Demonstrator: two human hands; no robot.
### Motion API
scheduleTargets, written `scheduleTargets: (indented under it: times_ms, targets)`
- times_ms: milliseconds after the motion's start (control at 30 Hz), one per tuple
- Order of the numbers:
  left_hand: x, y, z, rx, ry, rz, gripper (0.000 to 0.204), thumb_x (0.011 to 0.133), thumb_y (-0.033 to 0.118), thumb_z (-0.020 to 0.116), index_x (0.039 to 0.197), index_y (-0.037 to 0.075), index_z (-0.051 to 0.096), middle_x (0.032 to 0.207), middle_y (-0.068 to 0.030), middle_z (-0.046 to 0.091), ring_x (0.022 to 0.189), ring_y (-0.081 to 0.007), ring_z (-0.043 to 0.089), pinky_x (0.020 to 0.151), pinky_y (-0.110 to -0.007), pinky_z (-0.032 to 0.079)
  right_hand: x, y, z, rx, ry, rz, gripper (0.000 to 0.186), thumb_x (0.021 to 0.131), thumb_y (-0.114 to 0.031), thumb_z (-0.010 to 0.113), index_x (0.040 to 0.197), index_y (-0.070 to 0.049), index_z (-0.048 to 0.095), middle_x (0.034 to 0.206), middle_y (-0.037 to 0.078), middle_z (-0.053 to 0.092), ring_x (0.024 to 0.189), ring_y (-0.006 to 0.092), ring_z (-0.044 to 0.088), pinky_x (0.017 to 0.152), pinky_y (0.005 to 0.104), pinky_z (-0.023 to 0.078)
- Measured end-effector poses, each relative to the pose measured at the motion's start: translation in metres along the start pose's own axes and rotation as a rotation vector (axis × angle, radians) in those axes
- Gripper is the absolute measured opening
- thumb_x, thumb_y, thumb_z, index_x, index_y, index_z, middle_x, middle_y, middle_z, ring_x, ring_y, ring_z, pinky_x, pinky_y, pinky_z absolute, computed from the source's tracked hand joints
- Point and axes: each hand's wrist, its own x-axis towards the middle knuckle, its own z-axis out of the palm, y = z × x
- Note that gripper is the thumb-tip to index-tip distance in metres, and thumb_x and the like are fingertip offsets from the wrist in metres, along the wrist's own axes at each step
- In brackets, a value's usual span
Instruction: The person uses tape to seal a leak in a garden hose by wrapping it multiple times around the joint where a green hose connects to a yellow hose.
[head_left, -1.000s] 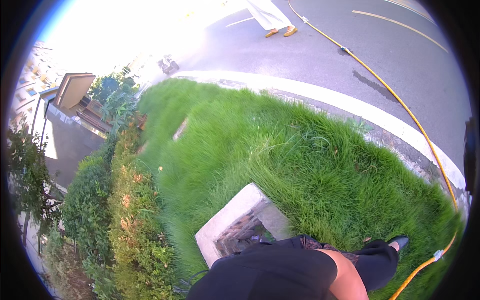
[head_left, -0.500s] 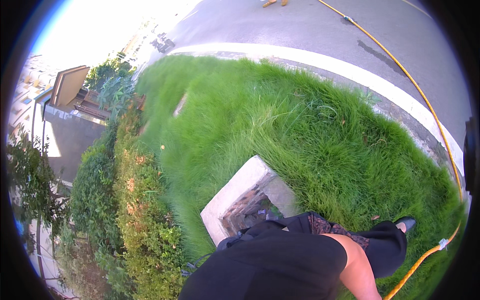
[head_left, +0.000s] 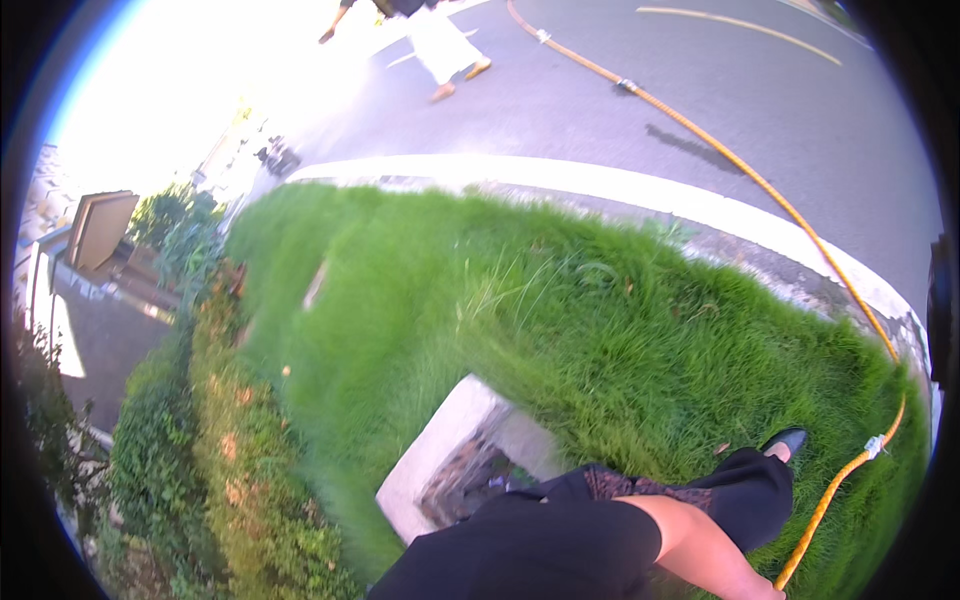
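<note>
- A yellow-orange hose (head_left: 816,517) runs from the lower edge, right of centre, up over grass, across a curb and along a road to the top edge.
- The right hand (head_left: 772,592) is at the lower edge, where the hose meets it. Most of the hand is cut off, so I cannot tell whether its fingers are clamped on the hose or apart.
- The left hand is out of view; I cannot tell its state.
- The bare right forearm (head_left: 695,545) comes out of black clothing (head_left: 520,550), which fills the bottom centre.
- Pale clips sit along the hose; the nearest clip (head_left: 874,447) is over the grass.
- A dark shoe (head_left: 787,440) below a black trouser leg stands on the grass (head_left: 640,350), left of that clip.
- Left of the forearm, a square pit (head_left: 428,445) with a pale rim and brick inner walls opens in the grass, partly hidden by the clothing.
- The white-edged curb (head_left: 640,188) curves between the grass and the grey road (head_left: 540,115).
- On the road, a person in white trousers (head_left: 440,48) is mid-stride, well apart from the hand.
- At left, a hedge (head_left: 235,470) borders the grass, with a building (head_left: 110,345) behind.
</note>
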Motion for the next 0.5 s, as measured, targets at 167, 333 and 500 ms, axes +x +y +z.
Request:
scheduleTargets:
  times_ms: [167,333,500]
  targets:
    - [0.004,0.011,-0.009,0.076,-0.097,0.071,0.026,0.073,0.035,0.065,0.087,0.013,0.069,0.085,-0.0083,0.069,0.082,-0.0288,0.066,0.065,-0.047,0.052,-0.012,0.005,0.046,0.193,0.104,-0.049,0.046,0.090,-0.019,0.050,0.132,-0.003,0.043,0.115,0.015,0.059,0.101,0.0312,0.057,0.084,0.0418,0.046]
    - [0.009,0.003,0.015,0.076,-0.079,0.033,0.024,0.068,0.032,0.067,0.086,0.015,0.068,0.085,-0.0077,0.068,0.081,-0.0285,0.065,0.065,-0.047,0.051,-0.033,-0.003,0.040,-0.250,0.069,-0.151,0.042,0.090,-0.019,0.051,0.129,-0.005,0.045,0.109,0.017,0.060,0.097,0.0317,0.058,0.079,0.0433,0.046]
    - [0.013,-0.010,0.030,-0.004,-0.041,0.051,0.024,0.069,0.029,0.065,0.088,0.014,0.067,0.085,-0.0101,0.067,0.082,-0.0287,0.065,0.066,-0.046,0.051,-0.063,0.004,0.048,-0.640,0.071,-0.147,0.039,0.090,-0.019,0.051,0.127,-0.006,0.048,0.102,0.019,0.062,0.093,0.0322,0.060,0.074,0.0449,0.047]
